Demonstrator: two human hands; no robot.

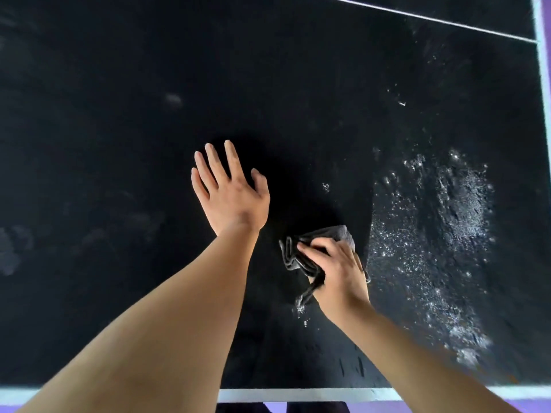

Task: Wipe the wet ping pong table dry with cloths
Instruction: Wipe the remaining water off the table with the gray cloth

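Black ping pong table, wet patch of water drops w/ glitter on its right part, near the white edge line. Right hand has fingers curled around a bunched grey cloth, which touches the table just left of the wet patch. Left hand is further left of the cloth, fingers straight & spread, palm down, holding nothing.

Left hand flat, fingers spread — right hand curled, gripping.
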